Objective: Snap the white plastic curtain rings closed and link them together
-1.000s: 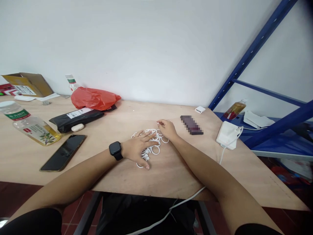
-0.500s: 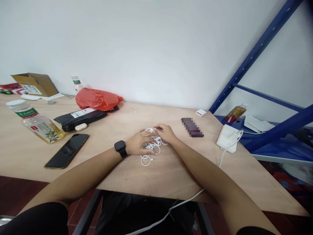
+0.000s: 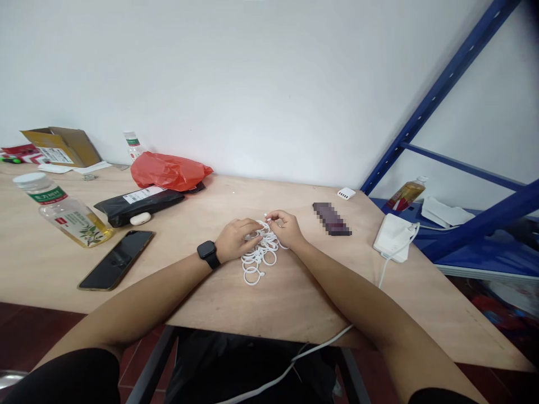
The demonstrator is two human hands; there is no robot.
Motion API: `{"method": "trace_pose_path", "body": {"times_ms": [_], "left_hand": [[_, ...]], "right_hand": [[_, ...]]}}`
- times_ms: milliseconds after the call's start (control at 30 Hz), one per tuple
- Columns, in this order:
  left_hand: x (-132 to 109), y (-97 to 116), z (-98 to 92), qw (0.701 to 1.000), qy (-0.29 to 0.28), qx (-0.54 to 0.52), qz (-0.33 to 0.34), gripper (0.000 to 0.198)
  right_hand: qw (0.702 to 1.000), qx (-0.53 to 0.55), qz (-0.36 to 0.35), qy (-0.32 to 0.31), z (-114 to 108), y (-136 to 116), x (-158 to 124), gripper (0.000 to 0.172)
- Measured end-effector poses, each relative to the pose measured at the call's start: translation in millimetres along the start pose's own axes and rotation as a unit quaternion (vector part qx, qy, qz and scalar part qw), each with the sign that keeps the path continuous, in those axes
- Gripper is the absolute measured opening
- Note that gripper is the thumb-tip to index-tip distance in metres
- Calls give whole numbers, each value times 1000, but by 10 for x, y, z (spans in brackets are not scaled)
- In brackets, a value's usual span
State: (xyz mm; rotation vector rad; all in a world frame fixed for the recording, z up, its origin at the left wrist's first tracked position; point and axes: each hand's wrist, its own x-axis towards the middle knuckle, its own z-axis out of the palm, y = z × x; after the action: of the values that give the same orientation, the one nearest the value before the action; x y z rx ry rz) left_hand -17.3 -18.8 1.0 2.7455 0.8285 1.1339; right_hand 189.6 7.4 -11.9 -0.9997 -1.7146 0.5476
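Note:
A heap of white plastic rings [image 3: 270, 257], each with a small knob, lies on the wooden table between my hands. Some rings overlap, and one at the near end [image 3: 251, 275] is plainly visible. Over the heap's left side, my left hand [image 3: 241, 238] has its thumb drawn towards its curled fingers, closed about a ring at the top. My right hand [image 3: 284, 226] pinches a white ring end between thumb and index finger at the heap's far right. Fingers partly cover the upper rings.
A smartphone [image 3: 117, 261], a bottle [image 3: 69, 216], a black parcel [image 3: 126, 207] and a red plastic bag [image 3: 168, 171] are on the left. A dark blurred-out item [image 3: 331, 219], a white power adapter [image 3: 392, 238] with its cable, and a blue rack [image 3: 442, 84] stand right.
My left hand's spread fingers have lifted and drawn together, its thumb moving up off the near rings, so more of the heap shows. The right hand stays nearly in place, pinching a ring end.

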Motion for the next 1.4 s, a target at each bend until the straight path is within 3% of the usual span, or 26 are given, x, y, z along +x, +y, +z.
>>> {"method": "trace_pose_path", "body": {"times_ms": [467,700,900,1100,1267,1400], "left_hand": [[-21,-138,34,998,42,-4,-54,26],[-24,-146,33,998,26,-15,-52,25],[-19,-150,30,998,21,-26,-50,27],[-20,-174,36,998,24,-15,-57,27],[-40,-212,59,992,-9,20,-127,32],[-46,-213,57,980,-66,26,-185,39]], "right_hand": [[1000,6,-27,-1,-10,-89,-18,14],[999,20,-44,11,-49,-1,28,20],[996,72,35,32,-133,164,142,21],[991,59,93,76,-171,312,212,18],[987,26,108,117,-242,442,232,20],[986,8,141,85,-271,639,246,31]]}}
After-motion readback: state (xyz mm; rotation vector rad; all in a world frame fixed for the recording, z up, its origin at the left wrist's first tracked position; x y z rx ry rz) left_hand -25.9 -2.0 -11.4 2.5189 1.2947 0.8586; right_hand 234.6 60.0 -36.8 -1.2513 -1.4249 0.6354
